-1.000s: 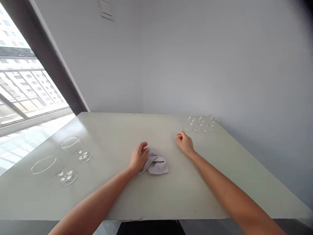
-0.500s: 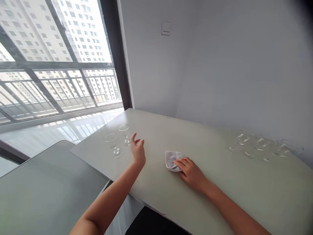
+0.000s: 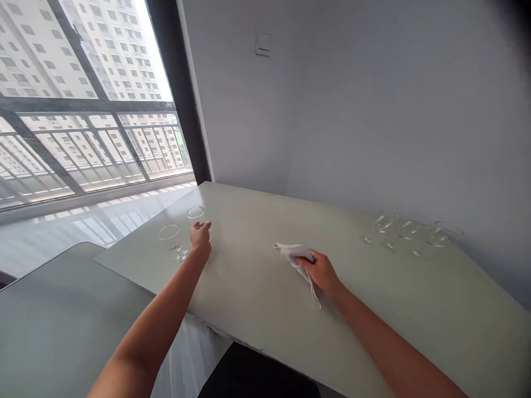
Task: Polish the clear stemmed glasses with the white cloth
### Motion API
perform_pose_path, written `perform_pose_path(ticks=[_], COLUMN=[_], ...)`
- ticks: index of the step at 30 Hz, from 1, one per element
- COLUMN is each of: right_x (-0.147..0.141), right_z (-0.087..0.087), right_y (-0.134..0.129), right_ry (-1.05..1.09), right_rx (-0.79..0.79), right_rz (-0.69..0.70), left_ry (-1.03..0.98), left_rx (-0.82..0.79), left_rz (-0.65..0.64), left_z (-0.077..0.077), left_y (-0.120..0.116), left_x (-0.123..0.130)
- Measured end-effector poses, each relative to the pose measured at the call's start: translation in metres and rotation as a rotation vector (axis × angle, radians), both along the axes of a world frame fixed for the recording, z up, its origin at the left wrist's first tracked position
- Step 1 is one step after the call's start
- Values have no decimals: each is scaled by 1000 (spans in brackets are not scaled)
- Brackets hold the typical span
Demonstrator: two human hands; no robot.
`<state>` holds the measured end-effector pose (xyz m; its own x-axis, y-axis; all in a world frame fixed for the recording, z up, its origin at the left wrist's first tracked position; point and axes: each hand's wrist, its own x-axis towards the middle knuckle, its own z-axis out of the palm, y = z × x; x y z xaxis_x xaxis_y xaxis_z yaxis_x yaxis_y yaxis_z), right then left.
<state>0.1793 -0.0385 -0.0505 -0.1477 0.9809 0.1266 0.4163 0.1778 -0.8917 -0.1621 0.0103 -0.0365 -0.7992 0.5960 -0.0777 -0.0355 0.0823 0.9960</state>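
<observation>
My left hand (image 3: 201, 236) is closed around the farther of two stemmed glasses; its clear rim (image 3: 196, 211) shows above my fingers, and the stem is hidden behind them. Just left of it stands the other stemmed glass (image 3: 181, 255), upright and apart from my hand. In my right hand (image 3: 326, 272) a white cloth (image 3: 296, 252) is pinched between thumb and fingers. Part of the cloth hangs down in a loose fold over the table (image 3: 257, 293).
Several clear glasses (image 3: 409, 229) stand in a group at the table's right, near the grey wall (image 3: 373, 110). A second, darker table surface (image 3: 70, 320) adjoins on the left. Behind it is a large window (image 3: 95, 99) with railings.
My left hand has gone from open beside the farther glass to closed around it. My right hand, earlier flat on the cloth, now grips it and has raised it. The view has shifted right.
</observation>
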Motion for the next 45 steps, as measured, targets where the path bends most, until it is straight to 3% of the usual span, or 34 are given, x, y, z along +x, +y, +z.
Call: perform_pose_path(ticks=[3,6,12,16,19,21,25,28,31,34,36,38,42,45], right_x=[8,17,40,48,43,33,17,15,19,29,37,43,40,26], right_z=[11,23,48,67,77,78,65,51,47,56,66,74,76,65], right_y=[8,15,25,17,0,-11,-15,-6,5,14,16,14,8,10], right_ry=[407,683,722,741,505,172,-489,-666,-613,-341,-27,284,564,765], right_rx=[-212,-353,-164,-9,250,462,837,920,754,307,3,-175,-203,-192], right_rz=[-89,-63,-312,-406,-454,-356,56,67,-50,-152,-96,18,185,137], left_ry=[32,105,707,681,526,472,763,1000,1321,1498,1533,1522,1387,1278], left_rx=[16,63,114,58,21,6,5,13,89,172,206,233,259,185], left_rz=[-83,-246,-581,-799,-952,-1067,-1209,-1140,-1108,-1127,-1132,-1120,-1072,-1019], left_z=[0,3,17,18,13,11,13,17,20,19,17,16,16,17], left_y=[6,8,1,-7,-14,-21,-37,-45,-45,-40,-37,-35,-35,-34], left_x=[14,47,130,170,193,205,215,210,202,195,193,193,199,207])
